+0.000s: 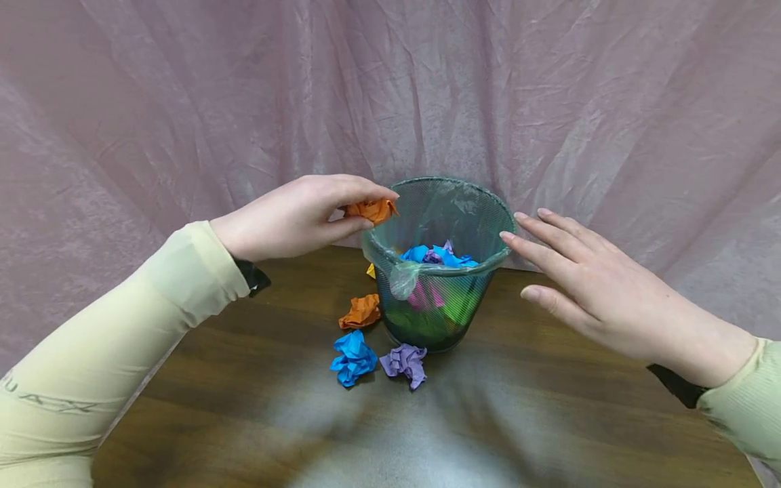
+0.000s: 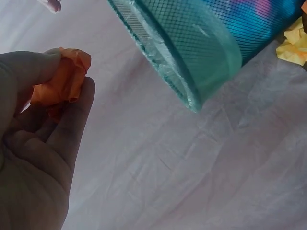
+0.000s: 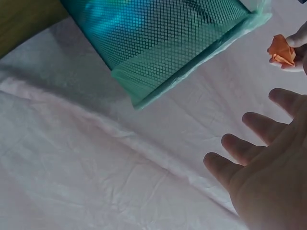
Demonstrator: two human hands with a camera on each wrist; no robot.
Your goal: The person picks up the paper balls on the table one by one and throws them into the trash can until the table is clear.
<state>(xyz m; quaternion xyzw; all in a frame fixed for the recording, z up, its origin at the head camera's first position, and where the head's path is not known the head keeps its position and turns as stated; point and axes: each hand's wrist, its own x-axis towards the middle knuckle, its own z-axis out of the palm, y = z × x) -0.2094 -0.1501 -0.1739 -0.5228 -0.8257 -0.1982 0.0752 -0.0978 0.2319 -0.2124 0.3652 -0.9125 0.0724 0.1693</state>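
Observation:
My left hand (image 1: 299,215) pinches a crumpled orange paper ball (image 1: 373,211) between thumb and fingers, beside the left rim of a mesh wastebasket (image 1: 439,271). In the left wrist view the same orange paper (image 2: 67,79) shows between the fingertips, apart from the basket's rim (image 2: 194,103). A thin green bag lines the basket, and blue and purple paper balls (image 1: 436,255) lie inside, with pink and yellow-green seen through the mesh. To the basket's right, my right hand (image 1: 594,288) is held with fingers extended and holds nothing; the right wrist view shows its fingers (image 3: 240,148) spread.
On the wooden table (image 1: 244,407) near the basket's base lie an orange paper ball (image 1: 360,312), a blue one (image 1: 354,359) and a purple one (image 1: 405,364). A yellow paper ball (image 2: 293,43) sits partly hidden behind the basket's left side. A pinkish curtain (image 1: 390,88) hangs behind.

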